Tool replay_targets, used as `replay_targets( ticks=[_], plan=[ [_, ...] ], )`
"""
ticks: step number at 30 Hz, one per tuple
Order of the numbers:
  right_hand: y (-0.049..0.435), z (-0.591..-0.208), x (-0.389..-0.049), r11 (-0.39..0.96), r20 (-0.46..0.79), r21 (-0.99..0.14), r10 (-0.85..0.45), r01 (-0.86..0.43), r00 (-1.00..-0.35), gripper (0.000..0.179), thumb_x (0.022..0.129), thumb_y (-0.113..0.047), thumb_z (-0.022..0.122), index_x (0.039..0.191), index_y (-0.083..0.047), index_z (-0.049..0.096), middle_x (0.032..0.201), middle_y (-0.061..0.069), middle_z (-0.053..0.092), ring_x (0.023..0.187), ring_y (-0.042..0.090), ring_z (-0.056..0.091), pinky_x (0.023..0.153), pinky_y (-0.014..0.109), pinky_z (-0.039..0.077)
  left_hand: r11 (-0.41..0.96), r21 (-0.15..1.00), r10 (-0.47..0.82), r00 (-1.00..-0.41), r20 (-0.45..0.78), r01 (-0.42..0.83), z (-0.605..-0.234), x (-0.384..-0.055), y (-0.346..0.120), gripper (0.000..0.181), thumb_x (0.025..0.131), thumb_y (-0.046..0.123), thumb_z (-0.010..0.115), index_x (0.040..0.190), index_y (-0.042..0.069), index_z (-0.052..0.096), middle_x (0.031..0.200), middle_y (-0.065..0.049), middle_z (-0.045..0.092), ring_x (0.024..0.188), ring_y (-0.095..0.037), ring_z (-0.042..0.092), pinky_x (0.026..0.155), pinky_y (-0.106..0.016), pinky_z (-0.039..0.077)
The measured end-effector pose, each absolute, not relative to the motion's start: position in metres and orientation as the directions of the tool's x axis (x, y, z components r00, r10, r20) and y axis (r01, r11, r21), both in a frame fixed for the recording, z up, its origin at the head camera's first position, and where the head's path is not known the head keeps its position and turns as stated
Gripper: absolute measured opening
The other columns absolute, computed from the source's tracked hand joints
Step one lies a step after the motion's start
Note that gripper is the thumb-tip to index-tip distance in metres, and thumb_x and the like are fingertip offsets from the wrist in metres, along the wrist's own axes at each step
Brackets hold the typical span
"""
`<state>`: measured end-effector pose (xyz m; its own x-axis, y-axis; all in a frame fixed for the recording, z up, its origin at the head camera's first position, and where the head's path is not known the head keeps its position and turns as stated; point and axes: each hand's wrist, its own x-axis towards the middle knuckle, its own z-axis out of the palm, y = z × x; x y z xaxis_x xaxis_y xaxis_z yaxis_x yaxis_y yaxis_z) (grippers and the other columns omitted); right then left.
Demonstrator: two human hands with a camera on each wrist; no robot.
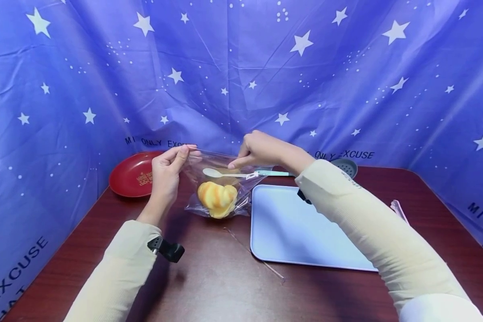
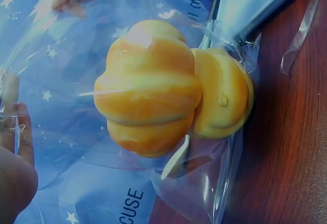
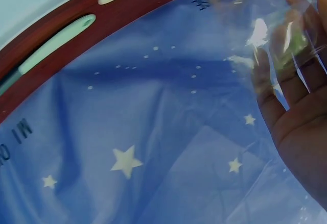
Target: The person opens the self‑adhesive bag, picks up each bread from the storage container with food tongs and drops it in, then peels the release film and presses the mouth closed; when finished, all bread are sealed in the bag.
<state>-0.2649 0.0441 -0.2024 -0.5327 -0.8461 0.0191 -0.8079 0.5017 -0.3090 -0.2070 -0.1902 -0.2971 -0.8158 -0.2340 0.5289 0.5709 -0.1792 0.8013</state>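
Note:
A clear plastic bag point(image 1: 245, 197) hangs between both hands, its lower part near the tabletop. Inside it are two golden-yellow ridged bread rolls; in the left wrist view the larger roll point(image 2: 148, 91) partly covers the other roll point(image 2: 222, 94). My left hand point(image 1: 167, 170) pinches the upper left edge of the bag between thumb and fingers. At the upper right edge, my right hand point(image 1: 259, 150) grips the film, with the thumb pointing down toward the bag. A spoon point(image 1: 275, 173) with a mint-green handle and a pale bowl shows behind the bag, partly through the film.
A light blue tray point(image 1: 306, 241) lies right of the bag, partly under the right forearm. A red plate point(image 1: 129, 176) stands at the back left, a grey perforated utensil head point(image 1: 348, 167) at the back right. A thin transparent strip point(image 1: 273, 270) lies in front of the tray.

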Motion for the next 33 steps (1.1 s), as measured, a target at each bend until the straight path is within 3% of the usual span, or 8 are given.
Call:
replay_targets(
  ticks=[1,7,8,14,22,26,30,33],
  plan=[
    [0.049,-0.204,-0.265,0.506,0.021,-0.307,-0.844,-0.806,-0.537,0.033,0.097,-0.03,0.072,0.068,-0.015,0.079,0.054,-0.007,0.061,0.045,0.003,0.034,0.059,0.027,0.043,-0.189,0.8,-0.237,-0.817,0.525,0.569,-0.297,-0.207,-0.191,0.021,0.102,0.003,0.059,0.099,0.006,0.079,0.086,-0.002,0.078,0.081,-0.014,0.076,0.079,-0.026,0.059],
    [0.079,-0.213,-0.264,0.511,0.048,-0.371,-0.823,-0.775,-0.566,0.024,0.096,-0.027,0.072,0.081,-0.013,0.083,0.057,-0.007,0.062,0.047,0.005,0.031,0.054,0.024,0.037,-0.236,0.788,-0.257,-0.818,0.514,0.569,-0.299,-0.208,-0.194,0.023,0.102,0.002,0.058,0.097,0.008,0.079,0.087,-0.003,0.078,0.08,-0.014,0.076,0.078,-0.024,0.059],
    [0.083,-0.215,-0.264,0.515,0.053,-0.386,-0.816,-0.765,-0.576,0.023,0.096,-0.027,0.072,0.082,-0.013,0.083,0.058,-0.007,0.062,0.048,0.005,0.031,0.049,0.024,0.033,-0.239,0.787,-0.259,-0.818,0.513,0.569,-0.299,-0.208,-0.195,0.024,0.102,0.002,0.058,0.096,0.009,0.08,0.088,-0.003,0.078,0.081,-0.013,0.076,0.078,-0.024,0.059],
    [0.103,-0.224,-0.263,0.551,0.102,-0.465,-0.744,-0.693,-0.66,0.016,0.095,-0.025,0.074,0.093,-0.012,0.084,0.074,-0.004,0.074,0.059,0.01,0.059,0.06,0.028,0.053,-0.263,0.781,-0.264,-0.821,0.506,0.566,-0.297,-0.208,-0.193,0.026,0.102,0.002,0.057,0.095,0.011,0.08,0.088,-0.002,0.078,0.082,-0.012,0.075,0.079,-0.025,0.059],
    [0.118,-0.246,-0.254,0.516,0.2,-0.622,-0.622,-0.589,-0.757,0.016,0.094,-0.028,0.076,0.1,-0.016,0.083,0.094,0.0,0.078,0.084,0.015,0.071,0.076,0.032,0.056,-0.31,0.801,-0.251,-0.857,0.45,0.512,-0.298,-0.209,-0.191,0.027,0.104,0.004,0.056,0.095,0.013,0.08,0.088,-0.002,0.078,0.08,-0.013,0.075,0.079,-0.026,0.059],
    [0.124,-0.257,-0.252,0.452,0.243,-0.681,-0.603,-0.577,-0.76,0.017,0.097,-0.022,0.072,0.106,-0.011,0.081,0.103,0.005,0.077,0.094,0.017,0.07,0.082,0.031,0.055,-0.345,0.794,-0.237,-0.865,0.442,0.5,-0.301,-0.21,-0.193,0.025,0.104,0.006,0.055,0.096,0.011,0.079,0.087,-0.004,0.078,0.079,-0.015,0.076,0.08,-0.029,0.06],
    [0.125,-0.267,-0.25,0.399,0.296,-0.721,-0.562,-0.567,-0.772,0.018,0.099,-0.017,0.069,0.11,-0.008,0.08,0.103,0.007,0.076,0.093,0.018,0.065,0.078,0.03,0.053,-0.345,0.795,-0.227,-0.866,0.446,0.499,-0.301,-0.212,-0.193,0.025,0.104,0.006,0.055,0.097,0.012,0.079,0.088,-0.004,0.078,0.08,-0.015,0.076,0.082,-0.03,0.06],
    [0.12,-0.276,-0.247,0.359,0.342,-0.759,-0.49,-0.543,-0.802,0.018,0.099,-0.016,0.069,0.109,-0.005,0.079,0.103,0.009,0.075,0.092,0.021,0.065,0.08,0.036,0.055,-0.3,0.808,-0.243,-0.86,0.448,0.506,-0.301,-0.212,-0.193,0.022,0.104,0.008,0.057,0.1,0.012,0.079,0.089,-0.003,0.078,0.081,-0.013,0.076,0.082,-0.028,0.059]
  ],
)
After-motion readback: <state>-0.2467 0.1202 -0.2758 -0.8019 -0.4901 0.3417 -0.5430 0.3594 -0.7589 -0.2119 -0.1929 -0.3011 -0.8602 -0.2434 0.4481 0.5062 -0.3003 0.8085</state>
